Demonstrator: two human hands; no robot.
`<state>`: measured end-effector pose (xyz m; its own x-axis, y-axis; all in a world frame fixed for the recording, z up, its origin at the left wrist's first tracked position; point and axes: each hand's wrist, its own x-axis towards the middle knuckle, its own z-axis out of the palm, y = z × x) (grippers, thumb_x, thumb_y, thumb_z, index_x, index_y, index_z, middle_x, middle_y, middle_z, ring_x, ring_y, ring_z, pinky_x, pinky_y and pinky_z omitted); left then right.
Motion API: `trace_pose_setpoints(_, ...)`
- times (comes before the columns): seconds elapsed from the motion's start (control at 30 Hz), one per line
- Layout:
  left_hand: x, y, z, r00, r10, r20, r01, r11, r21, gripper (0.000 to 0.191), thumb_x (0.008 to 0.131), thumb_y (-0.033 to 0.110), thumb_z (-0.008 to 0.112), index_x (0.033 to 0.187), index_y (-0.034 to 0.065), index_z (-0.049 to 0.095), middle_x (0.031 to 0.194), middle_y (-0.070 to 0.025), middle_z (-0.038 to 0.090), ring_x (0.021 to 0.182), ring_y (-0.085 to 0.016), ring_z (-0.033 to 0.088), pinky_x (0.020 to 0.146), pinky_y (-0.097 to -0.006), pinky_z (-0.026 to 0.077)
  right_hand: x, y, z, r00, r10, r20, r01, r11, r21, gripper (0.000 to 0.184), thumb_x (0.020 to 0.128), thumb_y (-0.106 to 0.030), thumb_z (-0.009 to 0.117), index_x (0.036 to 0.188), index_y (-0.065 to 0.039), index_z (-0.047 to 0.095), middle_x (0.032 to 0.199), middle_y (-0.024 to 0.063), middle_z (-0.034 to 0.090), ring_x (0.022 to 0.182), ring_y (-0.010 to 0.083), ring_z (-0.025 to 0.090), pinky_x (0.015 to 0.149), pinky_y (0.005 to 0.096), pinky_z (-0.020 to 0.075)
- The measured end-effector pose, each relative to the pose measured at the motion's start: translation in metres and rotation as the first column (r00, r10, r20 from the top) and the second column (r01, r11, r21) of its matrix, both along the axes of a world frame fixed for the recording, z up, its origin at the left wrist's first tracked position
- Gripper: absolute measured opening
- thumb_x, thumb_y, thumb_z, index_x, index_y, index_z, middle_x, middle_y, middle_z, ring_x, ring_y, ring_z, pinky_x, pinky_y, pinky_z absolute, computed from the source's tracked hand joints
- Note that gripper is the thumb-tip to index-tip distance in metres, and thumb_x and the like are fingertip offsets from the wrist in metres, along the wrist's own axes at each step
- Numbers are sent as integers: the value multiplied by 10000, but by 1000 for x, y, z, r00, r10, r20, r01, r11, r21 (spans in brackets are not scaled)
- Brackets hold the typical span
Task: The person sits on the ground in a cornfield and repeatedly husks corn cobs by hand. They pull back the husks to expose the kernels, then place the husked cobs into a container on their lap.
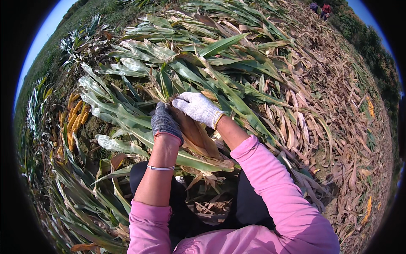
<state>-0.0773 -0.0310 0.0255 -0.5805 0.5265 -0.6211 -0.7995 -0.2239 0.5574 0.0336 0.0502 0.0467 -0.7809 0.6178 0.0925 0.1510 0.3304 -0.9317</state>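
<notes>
In front of me is an ear of corn in its dry tan husk, its tip pointing away from me and its base towards my knees. My left hand, in a grey knitted glove, grips the husk near the tip from the left. On the other side, my right hand, in a white knitted glove, has its thumb and fingers closed at the brown silk end. The two hands nearly meet there. Fingers hide much of the tip. Beneath the ear lie long green corn leaves.
Husked yellow cobs lie piled at the left. Cut corn stalks spread ahead, and dry brown husks cover the right. A few yellow cobs show at the far right. Two people are in the distance, near bushes.
</notes>
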Motion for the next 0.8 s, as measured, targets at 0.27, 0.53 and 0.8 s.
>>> trace_pose_setpoints(0.27,0,0,-9,983,-111,-149,77,974,-214,327,931,417,570,912,101,652,829,-43,632,725,-183,552,652,-339,454,-10,2,-18,997,-73,23,66,972,227,335,948,-299,563,890,-1,705,912,250,674,872,435,643,748,459,511)
trace_pose_setpoints(0.53,6,-4,-13,974,-148,-170,131,985,-110,470,911,446,651,1102,17,658,1011,-100,684,878,-221,605,822,-353,490,-17,3,-54,897,-422,-129,295,791,-537,270,936,-239,574,831,-26,703,733,111,680,652,214,624,612,364,477)
trace_pose_setpoints(0.8,-2,0,-30,602,-486,-633,180,855,-486,362,993,300,503,1202,31,626,1258,-215,621,1088,-364,607,950,-386,471,-13,-12,-45,701,-669,-247,75,413,-908,271,946,-232,557,769,-51,653,687,53,621,588,152,557,567,298,449)
